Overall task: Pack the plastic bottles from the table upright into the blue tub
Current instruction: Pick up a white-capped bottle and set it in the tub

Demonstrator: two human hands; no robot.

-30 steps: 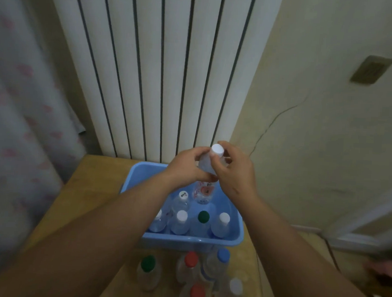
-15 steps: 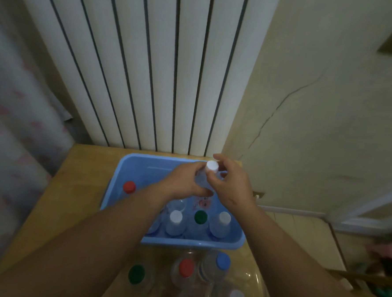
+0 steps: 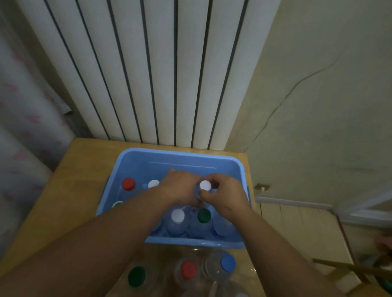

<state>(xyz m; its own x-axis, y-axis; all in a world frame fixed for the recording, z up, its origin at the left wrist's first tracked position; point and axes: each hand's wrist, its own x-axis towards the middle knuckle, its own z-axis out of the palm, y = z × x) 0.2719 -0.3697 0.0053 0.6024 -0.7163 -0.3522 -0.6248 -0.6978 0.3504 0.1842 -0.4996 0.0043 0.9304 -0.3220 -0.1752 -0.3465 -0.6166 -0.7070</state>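
1. The left hand [image 3: 178, 188] is curling around the body of a white-capped bottle [image 3: 205, 185], which is upright inside the blue tub [image 3: 180, 155].
2. The right hand [image 3: 226, 196] is pinching the same bottle near its cap.
3. A red-capped bottle [image 3: 128, 184] and a green-capped bottle [image 3: 204, 216] are standing in the tub.
4. A blue-capped bottle [image 3: 227, 262] is standing on the table [image 3: 78, 187] just in front of the tub.

A tall white ribbed radiator [image 3: 149, 65] stands at the back, a pale curtain with pink motifs [image 3: 15, 125] hangs to its left, and a thin dark crack [image 3: 282, 102] runs down the beige plaster wall [image 3: 328, 138] on the right.
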